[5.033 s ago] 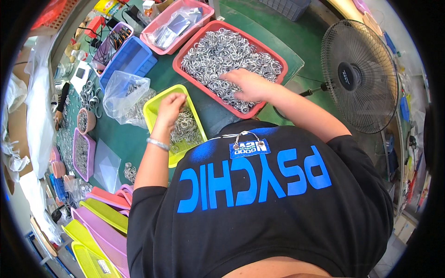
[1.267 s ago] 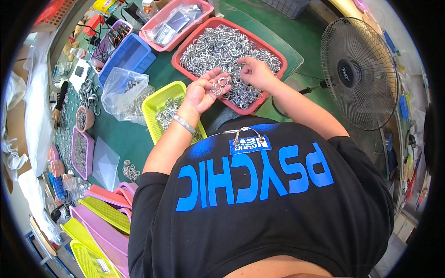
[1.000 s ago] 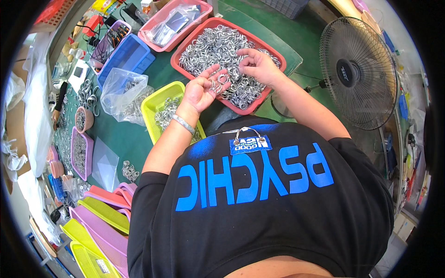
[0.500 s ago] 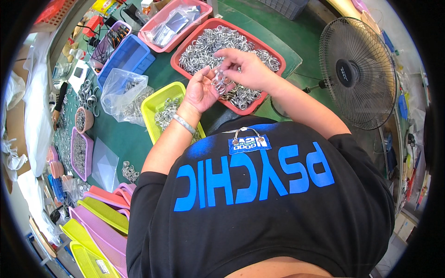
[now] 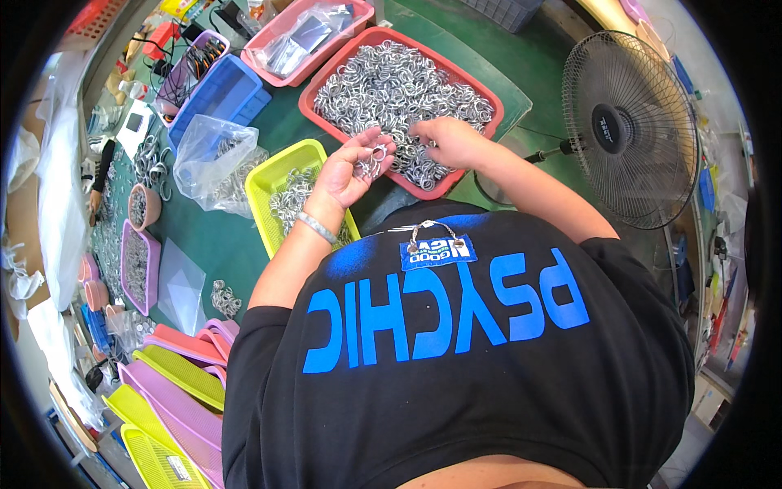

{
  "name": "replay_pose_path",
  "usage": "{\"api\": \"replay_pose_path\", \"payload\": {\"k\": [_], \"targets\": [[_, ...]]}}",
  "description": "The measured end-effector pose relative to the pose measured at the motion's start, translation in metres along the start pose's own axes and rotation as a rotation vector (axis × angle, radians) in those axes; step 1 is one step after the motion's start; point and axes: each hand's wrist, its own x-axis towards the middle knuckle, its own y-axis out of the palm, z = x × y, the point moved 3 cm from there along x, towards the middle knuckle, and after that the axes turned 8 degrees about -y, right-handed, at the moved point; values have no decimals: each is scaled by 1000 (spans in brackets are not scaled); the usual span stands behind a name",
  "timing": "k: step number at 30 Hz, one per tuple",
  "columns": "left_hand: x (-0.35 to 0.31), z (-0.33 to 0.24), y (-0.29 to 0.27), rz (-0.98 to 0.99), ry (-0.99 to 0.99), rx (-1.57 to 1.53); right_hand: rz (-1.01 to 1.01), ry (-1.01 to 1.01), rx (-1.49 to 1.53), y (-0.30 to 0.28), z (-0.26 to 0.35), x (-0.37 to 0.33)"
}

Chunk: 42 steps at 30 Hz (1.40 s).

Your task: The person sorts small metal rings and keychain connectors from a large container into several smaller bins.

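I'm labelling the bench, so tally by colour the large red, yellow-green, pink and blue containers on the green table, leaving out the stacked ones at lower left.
Red: 1 (red tray of metal rings)
Yellow-green: 1 (yellow-green basket, also with rings)
Pink: 1 (pink tray with plastic bags)
Blue: 1 (blue bin)
Total: 4

Large blue capitals run upside down across your black shirt (image 5: 456, 391), and white lettering covers the blue patch (image 5: 440, 255) near its far edge. Pale characters mark the fan hub (image 5: 608, 129); the white label (image 5: 178, 468) on the lime basket (image 5: 151, 455) is too small to read.
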Motion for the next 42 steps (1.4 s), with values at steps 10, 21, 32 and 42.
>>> {"api": "replay_pose_path", "payload": {"k": [10,21,32,42], "targets": [[1,9,-2,-75,-63,41,-250,101,234,-1,-4,1],[3,11,-4,-67,-76,82,-171,-44,87,19,-7,0],[0,12,4,-114,-81,79,-335,86,499,-7,-15,0],[1,6,1,-76,-65,83,-392,20,656,-33,-19,9]]}}
